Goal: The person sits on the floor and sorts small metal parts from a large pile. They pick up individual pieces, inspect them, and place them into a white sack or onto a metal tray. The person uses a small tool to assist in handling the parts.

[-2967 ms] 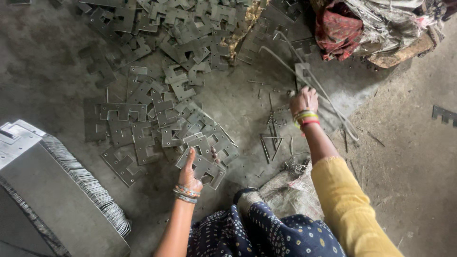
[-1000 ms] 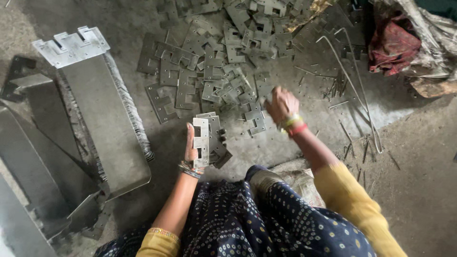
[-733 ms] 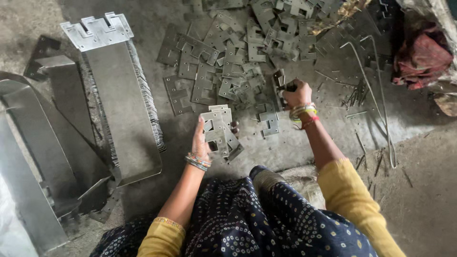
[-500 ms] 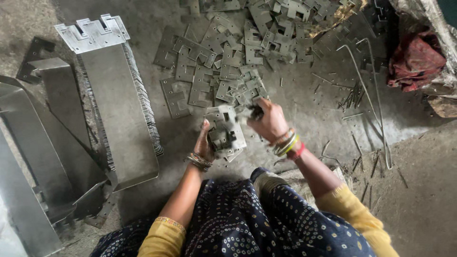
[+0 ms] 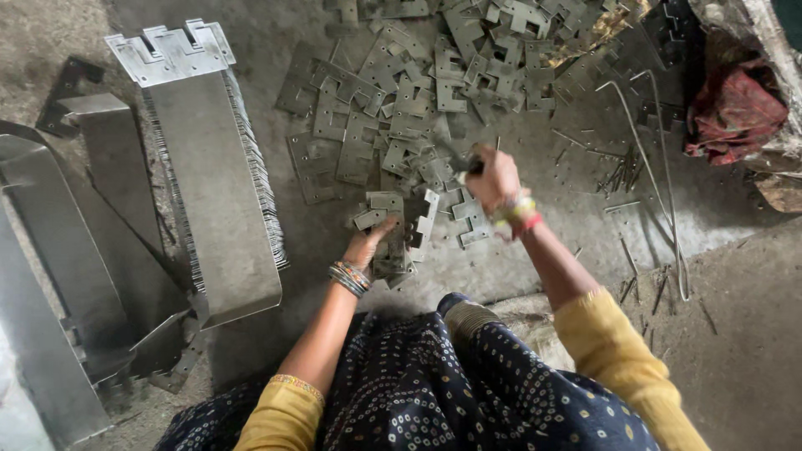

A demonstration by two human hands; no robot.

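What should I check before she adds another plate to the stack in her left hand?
1. Left hand steadying the upright stack of plates on the floor: ok.
2. Right hand closed on a small metal piece: ok, though the piece is blurred.
3. Stack edges lined up: not ok, the top plates sit askew.
4. Loose plates within reach ahead: ok.
5. Long finished stack clear of the left elbow: ok, it lies apart.
6. Thin rods clear of the right arm: ok.
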